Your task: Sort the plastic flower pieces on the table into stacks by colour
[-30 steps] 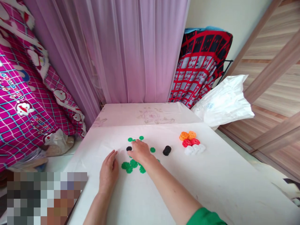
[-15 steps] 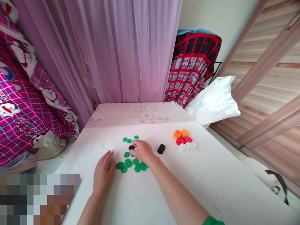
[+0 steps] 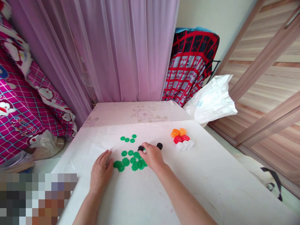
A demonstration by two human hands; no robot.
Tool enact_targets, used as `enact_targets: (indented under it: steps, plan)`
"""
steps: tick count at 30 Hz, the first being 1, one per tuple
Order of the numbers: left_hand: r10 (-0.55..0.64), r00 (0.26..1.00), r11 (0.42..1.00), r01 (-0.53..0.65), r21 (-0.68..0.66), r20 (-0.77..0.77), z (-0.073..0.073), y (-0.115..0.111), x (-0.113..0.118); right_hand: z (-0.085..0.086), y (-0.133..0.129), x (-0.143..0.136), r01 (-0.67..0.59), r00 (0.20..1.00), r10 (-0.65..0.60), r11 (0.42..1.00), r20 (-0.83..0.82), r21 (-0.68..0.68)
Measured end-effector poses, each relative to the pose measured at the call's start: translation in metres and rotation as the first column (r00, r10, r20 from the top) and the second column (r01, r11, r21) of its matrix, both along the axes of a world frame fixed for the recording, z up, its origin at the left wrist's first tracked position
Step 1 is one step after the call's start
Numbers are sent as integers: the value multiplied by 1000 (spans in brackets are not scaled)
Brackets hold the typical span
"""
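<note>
My right hand (image 3: 152,156) pinches a black notched plastic disc (image 3: 140,148) between thumb and fingers, just above the table. Below and left of it lie loose green notched discs (image 3: 126,161), some overlapping in a cluster. Farther back sits a small group of green discs (image 3: 132,140). Just past the right hand's knuckles stands a stack of black discs (image 3: 159,146), partly hidden by the hand. My left hand (image 3: 101,170) lies on the table left of the green cluster, fingers stretched out and holding nothing.
Orange discs (image 3: 175,133), red discs (image 3: 178,139) and white discs (image 3: 185,145) are grouped on the right of the white-covered table (image 3: 131,200). A white plastic bag (image 3: 211,101) sticks up at the far right corner. A purple curtain (image 3: 131,53) hangs behind the table.
My right hand has moved to the right with the black disc, from among the green discs toward the black stack. My left hand stays in place. The view has shifted slightly.
</note>
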State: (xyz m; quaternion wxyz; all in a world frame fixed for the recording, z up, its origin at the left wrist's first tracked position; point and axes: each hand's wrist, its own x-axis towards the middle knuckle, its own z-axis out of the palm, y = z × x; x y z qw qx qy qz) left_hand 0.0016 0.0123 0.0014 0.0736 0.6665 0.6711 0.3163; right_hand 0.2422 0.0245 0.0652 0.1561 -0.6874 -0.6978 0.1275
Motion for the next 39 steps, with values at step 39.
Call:
enact_targets:
  steps: [39]
  plan:
    - [-30,997,998,34,43,-76,-5,0,-3,-17,1,97,123,982,-107,988,-158,98]
